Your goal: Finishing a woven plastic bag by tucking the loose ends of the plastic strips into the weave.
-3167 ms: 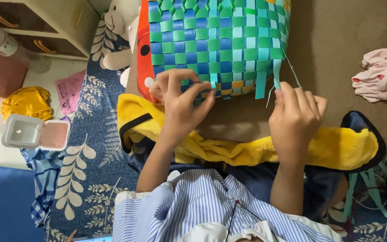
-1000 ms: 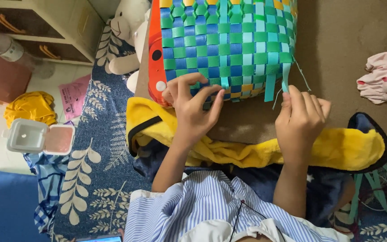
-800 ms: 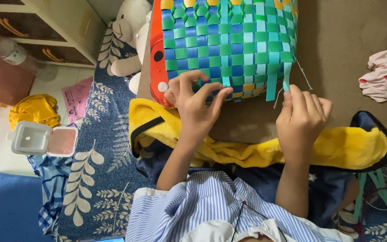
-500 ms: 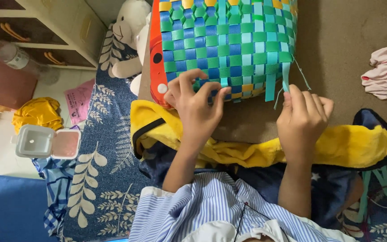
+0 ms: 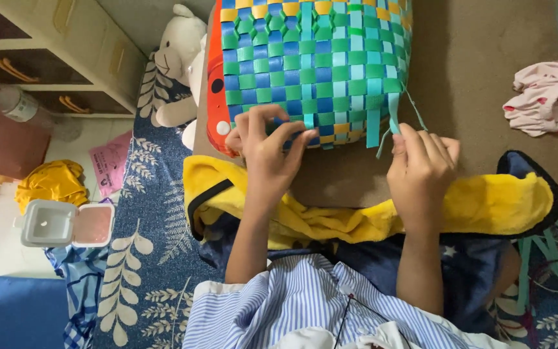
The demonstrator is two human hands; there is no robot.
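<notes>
— Hands?
— The left hand [image 5: 269, 145] curls its fingers onto the lower edge of the woven basket [image 5: 314, 68]. The right hand [image 5: 421, 168] pinches a loose teal strip [image 5: 393, 113].
— And the basket?
— Just beyond both hands, on brown board [image 5: 479, 97].

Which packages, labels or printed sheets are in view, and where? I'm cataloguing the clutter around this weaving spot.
Pink printed paper sheet: flat on the floor at left, rectangular, dark print.
Square white plastic container with open pink lid: floor, lower left.
Clear plastic bottle with white cap: lying at far left by the drawers.
</notes>
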